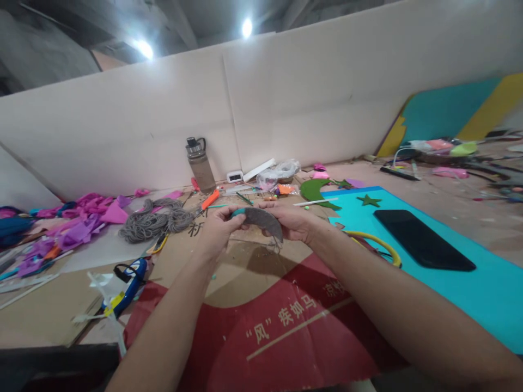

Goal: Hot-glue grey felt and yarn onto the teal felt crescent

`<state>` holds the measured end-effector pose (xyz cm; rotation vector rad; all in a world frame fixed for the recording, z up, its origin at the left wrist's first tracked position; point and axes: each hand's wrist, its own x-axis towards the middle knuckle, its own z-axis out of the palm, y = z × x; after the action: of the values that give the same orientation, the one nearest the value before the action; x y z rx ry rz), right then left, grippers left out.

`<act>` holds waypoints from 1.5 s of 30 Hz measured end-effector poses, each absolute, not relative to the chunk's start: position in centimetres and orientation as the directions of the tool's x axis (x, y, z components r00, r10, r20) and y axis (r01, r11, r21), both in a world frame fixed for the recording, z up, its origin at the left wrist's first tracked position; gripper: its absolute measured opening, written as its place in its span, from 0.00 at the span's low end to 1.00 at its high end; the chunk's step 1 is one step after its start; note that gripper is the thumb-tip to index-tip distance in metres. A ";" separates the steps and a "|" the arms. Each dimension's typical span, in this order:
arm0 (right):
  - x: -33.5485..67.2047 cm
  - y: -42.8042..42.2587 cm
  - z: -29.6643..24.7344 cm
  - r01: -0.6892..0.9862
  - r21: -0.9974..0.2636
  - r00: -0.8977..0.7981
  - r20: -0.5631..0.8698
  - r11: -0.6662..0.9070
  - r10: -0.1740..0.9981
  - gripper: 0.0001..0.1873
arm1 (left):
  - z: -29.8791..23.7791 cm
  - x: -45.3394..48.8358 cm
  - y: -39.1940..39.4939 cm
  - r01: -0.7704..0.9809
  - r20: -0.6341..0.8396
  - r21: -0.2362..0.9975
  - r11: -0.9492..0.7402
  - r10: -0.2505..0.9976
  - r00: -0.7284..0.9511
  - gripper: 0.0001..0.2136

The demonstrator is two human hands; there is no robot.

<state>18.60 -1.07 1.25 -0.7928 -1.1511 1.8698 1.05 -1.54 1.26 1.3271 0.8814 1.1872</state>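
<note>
Between both hands is a small curved piece (263, 220), wrapped in grey yarn, with a teal patch at its left end. My left hand (229, 222) pinches that teal end between thumb and fingers. At the other end, my right hand (292, 220) grips the piece from behind, its fingers partly hidden. Loose grey strands (278, 245) hang from the right end. Beneath the hands lies a brown and red cardboard sheet (253, 294) with printed characters. A bundle of grey yarn (153, 223) and an orange-handled cutter (210, 200) lie left of my left hand.
On the right, a black phone (423, 239) and a green star (370, 201) rest on a turquoise board (486, 288). A green crescent (314, 190) lies behind it. A bottle (202, 169) stands by the white partition (163, 120). Pink and purple scraps (85, 223) cover the left.
</note>
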 end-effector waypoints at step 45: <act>18.0 -1.6 0.8 -0.528 -0.842 -0.399 0.132 -0.110 0.908 0.13 | 2.5 0.6 -2.4 -0.443 0.151 0.896 -0.015 0.950 0.274 0.09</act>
<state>17.98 -1.62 0.77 -0.5235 -1.0568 1.7206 0.58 -2.38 2.49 1.0621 0.6166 1.2232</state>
